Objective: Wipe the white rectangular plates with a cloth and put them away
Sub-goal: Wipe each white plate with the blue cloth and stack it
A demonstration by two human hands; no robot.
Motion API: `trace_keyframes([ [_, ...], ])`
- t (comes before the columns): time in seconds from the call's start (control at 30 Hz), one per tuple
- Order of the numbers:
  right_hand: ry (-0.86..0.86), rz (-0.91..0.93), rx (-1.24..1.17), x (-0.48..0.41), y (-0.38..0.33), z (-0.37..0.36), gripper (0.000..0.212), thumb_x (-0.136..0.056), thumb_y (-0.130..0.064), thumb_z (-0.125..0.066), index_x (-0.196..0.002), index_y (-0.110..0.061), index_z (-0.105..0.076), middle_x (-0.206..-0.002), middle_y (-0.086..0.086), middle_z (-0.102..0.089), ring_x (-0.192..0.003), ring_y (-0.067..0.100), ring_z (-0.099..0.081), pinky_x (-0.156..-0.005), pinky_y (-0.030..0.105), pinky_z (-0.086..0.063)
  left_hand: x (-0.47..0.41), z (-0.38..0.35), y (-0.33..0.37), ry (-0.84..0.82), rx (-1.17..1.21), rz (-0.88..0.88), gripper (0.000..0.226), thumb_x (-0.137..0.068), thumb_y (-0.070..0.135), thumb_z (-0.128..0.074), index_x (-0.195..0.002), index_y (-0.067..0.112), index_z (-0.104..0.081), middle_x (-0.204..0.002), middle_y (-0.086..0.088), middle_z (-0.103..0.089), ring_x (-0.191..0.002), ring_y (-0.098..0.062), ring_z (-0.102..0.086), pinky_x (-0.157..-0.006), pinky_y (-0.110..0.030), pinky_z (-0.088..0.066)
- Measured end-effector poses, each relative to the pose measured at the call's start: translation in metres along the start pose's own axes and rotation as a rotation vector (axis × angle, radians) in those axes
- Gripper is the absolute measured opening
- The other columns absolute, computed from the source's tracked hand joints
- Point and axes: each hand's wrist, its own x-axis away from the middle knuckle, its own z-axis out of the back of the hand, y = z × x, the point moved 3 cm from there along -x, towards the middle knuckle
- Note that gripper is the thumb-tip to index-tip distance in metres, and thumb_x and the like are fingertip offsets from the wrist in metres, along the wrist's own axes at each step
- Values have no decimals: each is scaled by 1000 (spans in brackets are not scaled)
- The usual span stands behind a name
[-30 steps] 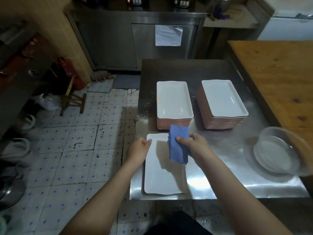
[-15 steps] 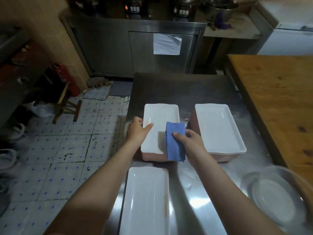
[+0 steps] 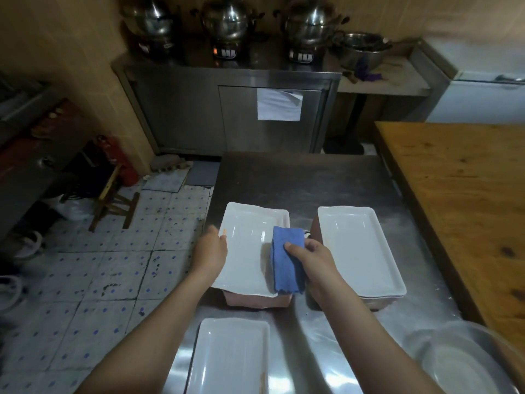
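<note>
Fig. Head view, change of plate. A second ago both hands were at the near plate (image 3: pixel 230 356). It now lies alone at the front edge of the steel table (image 3: pixel 298 180), and I have reached on to the left stack (image 3: pixel 255 301). Half a second ago its top plate (image 3: pixel 247 251) sat square. Now it is skewed and overhangs the stack's left side.

The left hand (image 3: pixel 211 251) grips that plate's left rim with the thumb on top. The fingers beneath are hidden. The right hand (image 3: pixel 315 263) pinches the folded blue cloth (image 3: pixel 285 263) between the thumb on its face and fingers curled behind. The cloth drapes over the plate's right rim, and I cannot tell whether this hand also holds the plate.

I judge the near plate finished and the next one being drawn off for wiping. The right stack (image 3: pixel 360 251) stands untouched just beside.

Surroundings: a wooden table (image 3: pixel 460 194) abuts the steel one on the right. Beyond is a steel cabinet (image 3: pixel 184 109) bearing a paper sheet (image 3: pixel 279 105) and three lidded pots (image 3: pixel 227 18). A tiled floor (image 3: pixel 113 265) lies to the left, and a clear bowl (image 3: pixel 460 362) sits at the near right.
</note>
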Motion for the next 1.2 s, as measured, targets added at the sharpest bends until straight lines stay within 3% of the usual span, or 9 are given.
trace_keyframes([
  [0.27,35,58,23,21,-19,-3,17,-84,-25,-70,-94,-15,-61,-103,7,-67,-94,25,-63,-79,39,-52,7,23,-8,-14,189,123,24,-100,17,-34,-109,-4,-43,-108,-25,-57,-97,-37,-58,-78,-41,-48],
  [0.47,31,163,10,62,-42,-4,23,-83,-25,-71,-101,-13,-63,-100,6,-70,-92,23,-66,-77,36,-54,29,43,-12,-108,434,110,30,-100,26,-36,-86,3,-48,-84,-15,-53,-76,-25,-51,-61,-28,-35],
  [0.57,-29,217,-18,92,-53,-11,19,-83,-21,-72,-98,-12,-64,-91,6,-72,-81,20,-70,-68,33,-56,53,56,-15,-231,558,106,36,-101,32,-35,-100,3,-56,-89,-11,-62,-78,-25,-60,-61,-25,-45],
  [0.63,-104,234,-29,114,-55,-22,17,-82,-17,-72,-95,-10,-65,-84,5,-73,-73,17,-70,-61,28,-54,72,65,-16,-303,680,125,31,-101,30,-36,-98,9,-58,-80,-3,-64,-70,-17,-62,-50,-22,-47],
  [0.7,-186,215,16,135,-51,-39,21,-80,-17,-74,-98,-12,-64,-85,3,-73,-76,16,-71,-65,29,-55,89,73,-16,-341,743,129,29,-101,32,-37,-95,13,-58,-77,-3,-65,-69,-19,-62,-56,-25,-49],
  [0.8,-185,237,233,162,-34,-63,29,-79,-22,-75,-102,-21,-58,-89,-4,-71,-81,11,-69,-69,25,-55,115,82,-19,-399,810,150,30,-100,36,-38,-94,16,-61,-83,-10,-69,-77,-28,-65,-72,-35,-52],
  [0.9,-5,431,591,182,-24,-73,38,-83,-23,-69,-116,-22,-52,-103,-4,-65,-87,10,-61,-68,21,-45,139,87,-24,-425,871,141,30,-100,36,-36,-94,18,-59,-89,-11,-68,-82,-29,-65,-78,-38,-51],
  [1.07,243,655,976,209,-9,-74,67,-86,-27,-67,-144,-18,-34,-138,3,-44,-125,20,-42,-100,26,-35,166,98,-34,-428,916,130,32,-100,40,-34,-90,21,-58,-95,-9,-68,-89,-29,-65,-85,-43,-52],
  [1.2,160,861,1256,222,3,-78,49,-97,-23,-45,-143,-11,-34,-152,6,-29,-139,25,-25,-111,31,-23,182,102,-35,-392,924,110,33,-99,44,-34,-88,24,-58,-89,-6,-67,-84,-26,-66,-79,-40,-54],
])
